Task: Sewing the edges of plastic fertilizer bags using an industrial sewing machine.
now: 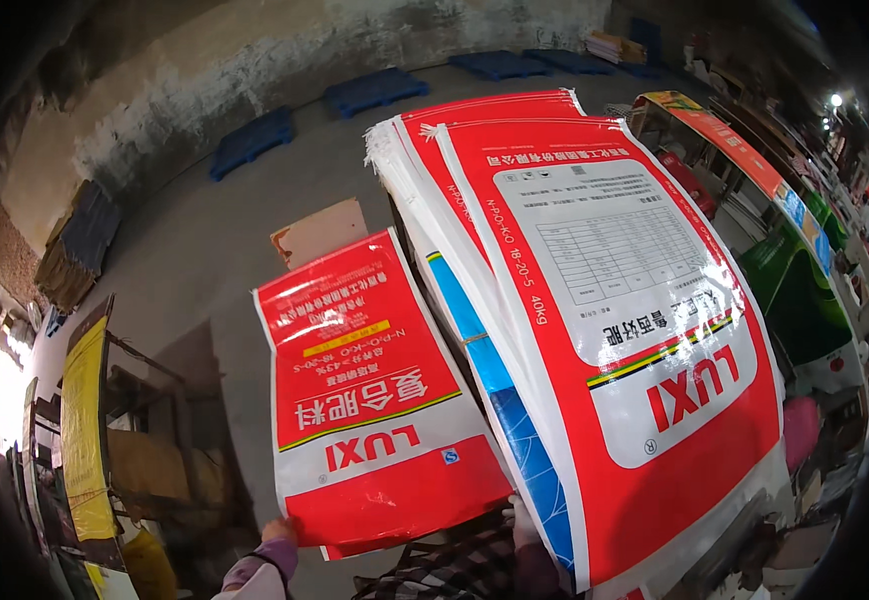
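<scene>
A flat red and white woven fertilizer sack (375, 400) hangs in front of me, its printing upside down. My left hand (280, 532) grips its lower left corner, the fingers partly hidden by the sack. At the lower right corner my right hand (523, 518) is closed on the sack's edge, between it and a tall pile. That pile of flat red and white sacks (545, 400) stands at the right, its upper sacks slightly fanned. Blue sacks (505, 385) show along the pile's left side. A second layer of sack peeks out below the held one.
Blue pallets (375, 90) lie on the grey floor by the far wall. Beyond the held sack is a tan board (320, 232). A rack with a yellow sheet (87, 430) stands at the left. Green sacks (795, 290) and a long orange-red banner (720, 135) line the right.
</scene>
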A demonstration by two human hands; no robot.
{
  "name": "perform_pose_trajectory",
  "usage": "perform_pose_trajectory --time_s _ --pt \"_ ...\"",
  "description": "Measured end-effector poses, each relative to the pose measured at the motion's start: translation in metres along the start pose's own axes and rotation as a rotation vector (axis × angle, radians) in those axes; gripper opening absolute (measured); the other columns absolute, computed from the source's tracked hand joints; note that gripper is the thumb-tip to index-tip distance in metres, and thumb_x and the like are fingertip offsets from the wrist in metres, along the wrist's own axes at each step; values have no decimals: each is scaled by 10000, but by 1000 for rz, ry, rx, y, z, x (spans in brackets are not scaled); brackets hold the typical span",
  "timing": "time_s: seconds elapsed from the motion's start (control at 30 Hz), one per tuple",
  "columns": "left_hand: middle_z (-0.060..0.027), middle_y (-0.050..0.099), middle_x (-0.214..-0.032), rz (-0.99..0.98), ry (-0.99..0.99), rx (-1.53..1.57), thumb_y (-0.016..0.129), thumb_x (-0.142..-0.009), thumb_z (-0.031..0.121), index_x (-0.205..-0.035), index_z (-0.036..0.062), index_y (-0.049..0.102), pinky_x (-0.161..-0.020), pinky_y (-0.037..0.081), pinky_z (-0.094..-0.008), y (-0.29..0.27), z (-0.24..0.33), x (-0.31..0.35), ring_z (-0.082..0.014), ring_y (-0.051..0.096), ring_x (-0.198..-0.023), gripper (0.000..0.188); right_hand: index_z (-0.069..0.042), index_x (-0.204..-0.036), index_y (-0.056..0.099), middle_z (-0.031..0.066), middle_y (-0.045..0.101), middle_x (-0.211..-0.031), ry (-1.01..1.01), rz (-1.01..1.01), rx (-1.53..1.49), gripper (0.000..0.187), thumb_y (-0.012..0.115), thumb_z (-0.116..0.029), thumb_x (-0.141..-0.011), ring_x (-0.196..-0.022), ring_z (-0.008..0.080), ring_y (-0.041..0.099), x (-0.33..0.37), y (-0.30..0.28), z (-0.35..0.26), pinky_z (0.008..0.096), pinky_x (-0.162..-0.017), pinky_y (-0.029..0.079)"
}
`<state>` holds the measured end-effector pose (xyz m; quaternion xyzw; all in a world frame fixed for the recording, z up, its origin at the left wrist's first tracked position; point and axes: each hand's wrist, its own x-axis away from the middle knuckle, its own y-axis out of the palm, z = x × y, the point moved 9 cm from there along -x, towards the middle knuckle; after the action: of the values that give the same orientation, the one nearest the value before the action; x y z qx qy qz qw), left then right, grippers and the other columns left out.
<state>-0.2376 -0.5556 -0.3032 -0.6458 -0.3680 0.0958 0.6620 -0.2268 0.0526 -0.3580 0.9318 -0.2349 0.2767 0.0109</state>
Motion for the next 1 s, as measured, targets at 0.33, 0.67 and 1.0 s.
perform_pose_trajectory --time_s 0.33,0.67,1.0 --pt "-108 699 -1039 -60 457 -346 473 -938 331 -1052 140 696 -808 563 -434 53 39 -12 -315 680 -966 315 -29 -1153 625 77 660 -1027 55 -102 -45 293 484 -221 -982 -865 159 609 104 -17 -85 287 -756 489" --pt "-144 528 -1345 -152 396 -221 595 -855 422 -1333 163 510 -1017 439 -465 46 47 -40 -357 522 -1211 550 -67 -1129 640 93 663 -1042 -223 12 106 250 528 -180 -936 -990 214 617 128 -45 -35 321 -907 473" --pt "-103 604 -992 -71 2159 479 788 -681 227 -1001 127 647 -803 425 -422 -193 423 495 -303 574 -933 363 -96 -1100 671 133 682 -1034 -359 -360 366 272 581 -261 -905 -952 308 652 272 -68 -132 381 -839 516"
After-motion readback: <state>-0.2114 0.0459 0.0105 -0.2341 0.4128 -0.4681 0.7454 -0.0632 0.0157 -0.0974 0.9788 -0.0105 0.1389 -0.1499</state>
